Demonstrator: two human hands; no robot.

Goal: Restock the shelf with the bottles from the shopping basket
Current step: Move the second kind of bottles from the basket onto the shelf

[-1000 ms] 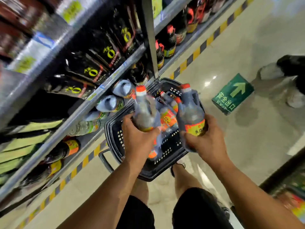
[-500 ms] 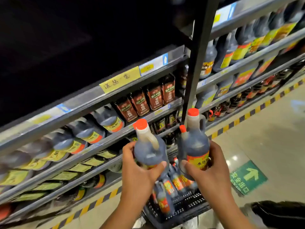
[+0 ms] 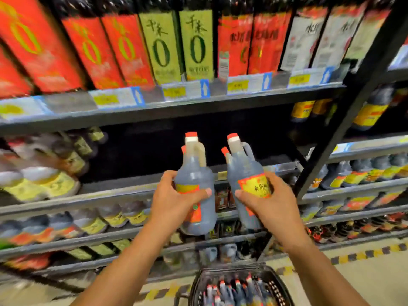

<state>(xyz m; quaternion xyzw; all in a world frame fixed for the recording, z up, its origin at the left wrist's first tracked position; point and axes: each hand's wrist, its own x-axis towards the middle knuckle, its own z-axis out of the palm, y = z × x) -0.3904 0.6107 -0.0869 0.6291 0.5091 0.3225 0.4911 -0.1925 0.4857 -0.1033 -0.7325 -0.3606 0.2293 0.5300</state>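
We face the shelf (image 3: 167,107), its middle bay dark and seemingly bare behind the bottles we hold, which we judge to be the gap they are meant for; the shopping basket (image 3: 240,272) sits low by the floor, more red-capped bottles inside; our left hand (image 3: 174,202) wraps one upright bottle (image 3: 195,173) round its belly, and our right hand (image 3: 268,204) clasps a second bottle (image 3: 245,173) likewise; gripped low, probably so bases can land first.
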